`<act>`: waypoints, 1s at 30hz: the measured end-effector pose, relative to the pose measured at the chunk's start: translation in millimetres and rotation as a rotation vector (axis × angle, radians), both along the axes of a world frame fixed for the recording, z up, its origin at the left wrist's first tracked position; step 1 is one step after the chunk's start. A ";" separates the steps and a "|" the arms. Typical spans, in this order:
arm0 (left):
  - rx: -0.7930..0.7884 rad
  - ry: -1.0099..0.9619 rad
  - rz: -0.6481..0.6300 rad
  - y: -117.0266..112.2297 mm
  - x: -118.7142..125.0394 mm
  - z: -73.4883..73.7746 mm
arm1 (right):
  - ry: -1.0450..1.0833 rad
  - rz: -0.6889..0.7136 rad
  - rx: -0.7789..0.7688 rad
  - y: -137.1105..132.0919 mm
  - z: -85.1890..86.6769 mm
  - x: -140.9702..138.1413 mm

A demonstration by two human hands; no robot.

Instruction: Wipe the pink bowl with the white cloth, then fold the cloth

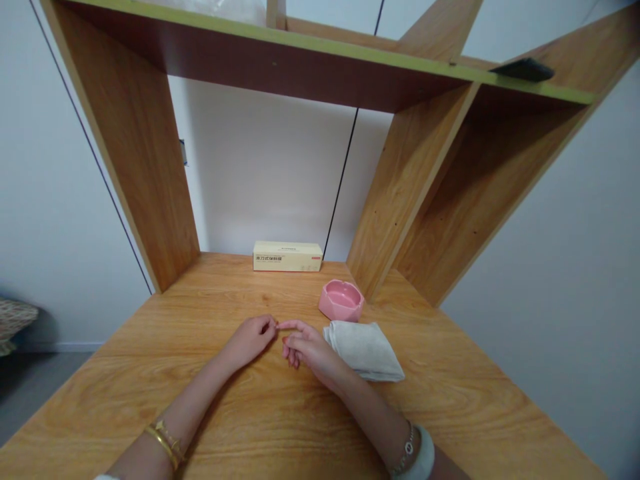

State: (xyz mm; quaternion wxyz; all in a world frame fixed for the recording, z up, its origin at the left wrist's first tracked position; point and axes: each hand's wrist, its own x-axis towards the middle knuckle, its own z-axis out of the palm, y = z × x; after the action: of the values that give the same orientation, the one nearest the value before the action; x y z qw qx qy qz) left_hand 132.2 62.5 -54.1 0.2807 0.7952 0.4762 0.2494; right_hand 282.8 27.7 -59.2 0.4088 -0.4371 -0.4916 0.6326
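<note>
My left hand [256, 339] is over the desk [250, 427] with its fingers curled and pressed together. Whatever may be between those fingers is hidden. My right hand [313, 352] has its index finger stretched out, the tip meeting the left fingertips. Its thumb and other fingers are loosely bent and apart, and nothing shows in them. Just right of that hand lies a folded light grey cloth [367, 350]. Behind the cloth stands a pink faceted bowl, like an ashtray [343, 310].
A cream-coloured long box [287, 257] with printed characters stands at the back against the wall. Wooden side panels [125, 153] and an upright divider [400, 193] rise from the desk under a shelf [280, 67]. A dark flat object [523, 69] lies on that shelf.
</note>
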 end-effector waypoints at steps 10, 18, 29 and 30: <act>0.021 0.020 -0.024 -0.5 -0.7 -2.3 | 0.038 -0.023 -0.012 -5.0 6.2 -1.0; 0.031 0.052 -0.034 -2.4 -1.1 -0.8 | 0.048 -0.028 -0.014 -6.5 8.5 -0.8; 0.022 0.055 -0.012 -0.5 -0.7 -3.7 | 0.064 -0.032 -0.013 -4.5 4.0 -0.4; 0.024 0.055 -0.013 -0.8 -0.8 -3.3 | 0.065 -0.032 -0.010 -4.8 4.1 -0.4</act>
State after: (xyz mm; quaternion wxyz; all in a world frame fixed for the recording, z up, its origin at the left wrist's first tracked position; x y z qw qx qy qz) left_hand 131.4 61.7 -57.4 0.2595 0.8081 0.4756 0.2311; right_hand 282.4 22.9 -55.0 0.4323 -0.4260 -0.4677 0.6426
